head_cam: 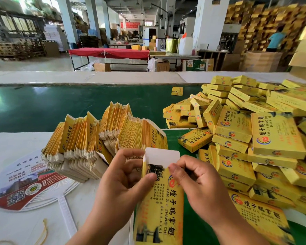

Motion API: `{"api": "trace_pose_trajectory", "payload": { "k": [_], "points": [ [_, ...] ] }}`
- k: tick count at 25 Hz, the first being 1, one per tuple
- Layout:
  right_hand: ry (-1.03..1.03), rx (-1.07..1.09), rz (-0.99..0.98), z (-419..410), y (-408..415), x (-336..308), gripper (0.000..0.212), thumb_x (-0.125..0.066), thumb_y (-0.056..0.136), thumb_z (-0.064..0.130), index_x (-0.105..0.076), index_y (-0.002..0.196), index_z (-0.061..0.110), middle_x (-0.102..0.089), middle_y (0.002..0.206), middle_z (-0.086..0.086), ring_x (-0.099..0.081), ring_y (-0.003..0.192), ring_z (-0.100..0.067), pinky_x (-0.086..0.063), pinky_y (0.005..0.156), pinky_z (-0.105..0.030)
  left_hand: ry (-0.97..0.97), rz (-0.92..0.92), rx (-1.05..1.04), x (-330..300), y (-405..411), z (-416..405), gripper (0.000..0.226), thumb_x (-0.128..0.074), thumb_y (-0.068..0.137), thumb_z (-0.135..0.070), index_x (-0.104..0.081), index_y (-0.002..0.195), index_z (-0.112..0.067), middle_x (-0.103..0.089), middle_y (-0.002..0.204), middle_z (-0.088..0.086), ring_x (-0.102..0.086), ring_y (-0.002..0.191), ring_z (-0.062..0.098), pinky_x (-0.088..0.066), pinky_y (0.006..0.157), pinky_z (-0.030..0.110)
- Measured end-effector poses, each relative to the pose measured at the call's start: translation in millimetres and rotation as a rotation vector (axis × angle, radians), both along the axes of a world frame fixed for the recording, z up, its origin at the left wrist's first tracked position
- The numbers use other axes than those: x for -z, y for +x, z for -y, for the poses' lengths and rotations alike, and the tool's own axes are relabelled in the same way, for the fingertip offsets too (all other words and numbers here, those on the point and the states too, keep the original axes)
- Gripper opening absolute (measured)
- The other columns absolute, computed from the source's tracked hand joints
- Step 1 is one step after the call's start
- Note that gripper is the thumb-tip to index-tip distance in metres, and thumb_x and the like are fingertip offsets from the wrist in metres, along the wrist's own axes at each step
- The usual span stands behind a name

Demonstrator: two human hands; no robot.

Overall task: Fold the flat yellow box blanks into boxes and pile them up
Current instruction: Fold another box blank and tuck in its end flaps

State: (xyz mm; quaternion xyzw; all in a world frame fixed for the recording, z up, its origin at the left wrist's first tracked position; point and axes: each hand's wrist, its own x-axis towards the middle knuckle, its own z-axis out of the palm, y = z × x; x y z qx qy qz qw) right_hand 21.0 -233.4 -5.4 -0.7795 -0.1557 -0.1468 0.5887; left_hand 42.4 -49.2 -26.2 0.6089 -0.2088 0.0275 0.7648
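Both hands hold one yellow box blank (160, 206) upright-lengthwise in front of me, its white end flap (162, 157) sticking up at the far end. My left hand (121, 175) grips the blank's left edge with the thumb pressed on its printed face. My right hand (196, 177) pinches the right edge near the flap. Just beyond my hands, a fanned stack of flat yellow blanks (99, 138) stands on edge. A big pile of folded yellow boxes (251, 138) fills the right side.
A printed paper fan (26, 188) lies on the white table (16, 144) at left, with a yellow cord (42, 234) near the front. A green conveyor belt (60, 105) runs behind, one small box (177, 91) on it. A person in blue (276, 41) stands far right among stacked cartons.
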Motion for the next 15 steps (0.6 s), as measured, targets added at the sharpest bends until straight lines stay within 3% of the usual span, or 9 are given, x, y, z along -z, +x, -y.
{"api": "trace_pose_trajectory", "payload": {
  "k": [6,10,13,15],
  "points": [
    [-0.027,0.063,0.018,-1.3,-0.2,0.7,0.03,-0.057,0.092,0.036,-0.057,0.063,0.025,-0.055,0.056,0.011,-0.05,0.052,-0.002,-0.035,0.052,-0.011,0.046,-0.01,0.031,0.6,2.3,-1.2,0.038,-0.083,0.066,-0.024,-0.066,0.1,-0.018,-0.072,0.089,0.013,-0.07,0.072,0.02,-0.059,0.066,0.034],
    [-0.034,0.093,0.054,-2.9,-1.0,0.1,0.029,-0.057,0.091,0.033,-0.055,0.064,0.025,-0.053,0.054,0.012,-0.049,0.051,-0.002,-0.034,0.052,-0.01,0.137,-0.039,0.018,1.3,3.1,-1.5,0.043,-0.085,0.064,-0.042,-0.068,0.096,-0.02,-0.063,0.086,0.02,-0.06,0.069,0.029,-0.055,0.068,0.053],
    [-0.029,0.092,0.051,-3.7,-1.3,0.9,0.028,-0.056,0.089,0.036,-0.058,0.065,0.023,-0.057,0.056,0.01,-0.053,0.053,-0.003,-0.038,0.053,-0.012,0.166,-0.023,0.057,1.7,3.5,-3.0,0.038,-0.08,0.071,-0.04,-0.065,0.096,-0.016,-0.057,0.074,0.015,-0.057,0.066,0.018,-0.052,0.061,0.036],
    [-0.018,0.085,0.048,-4.0,-2.3,0.5,0.029,-0.057,0.089,0.036,-0.06,0.065,0.02,-0.059,0.057,0.008,-0.056,0.055,-0.004,-0.04,0.054,-0.012,0.179,-0.013,0.11,1.6,1.3,-3.8,0.04,-0.08,0.073,-0.044,-0.062,0.095,-0.015,-0.056,0.075,0.023,-0.058,0.068,0.025,-0.051,0.062,0.04]
  ]
}}
